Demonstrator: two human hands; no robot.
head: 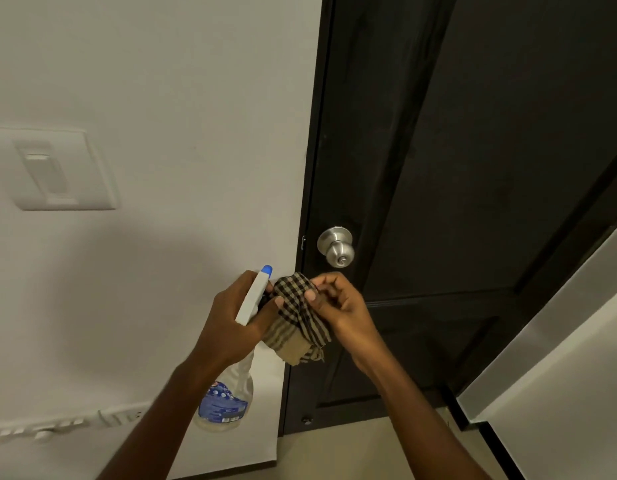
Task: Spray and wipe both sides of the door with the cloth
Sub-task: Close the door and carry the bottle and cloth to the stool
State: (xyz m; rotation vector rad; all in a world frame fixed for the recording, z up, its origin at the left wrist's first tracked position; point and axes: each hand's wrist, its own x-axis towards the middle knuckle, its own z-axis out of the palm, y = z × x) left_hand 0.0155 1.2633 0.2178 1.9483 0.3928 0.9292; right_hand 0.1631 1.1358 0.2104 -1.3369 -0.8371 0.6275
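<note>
A dark brown panelled door [456,174] fills the right half of the view, closed, with a round steel knob [336,247] near its left edge. My left hand [231,320] grips the neck of a clear spray bottle [227,393] that has a white trigger head and a blue nozzle pointing up. A brown and beige checked cloth [298,323] is bunched between both hands just below the knob. My right hand [338,306] pinches its upper edge with thumb and fingers, and the left fingers touch it too.
A white wall [179,98] lies left of the door, with a light switch plate [58,171] at mid height and a socket strip [58,426] lower down. A white surface with a dark edge [559,341] angles in at the right. Beige floor [369,452] shows below.
</note>
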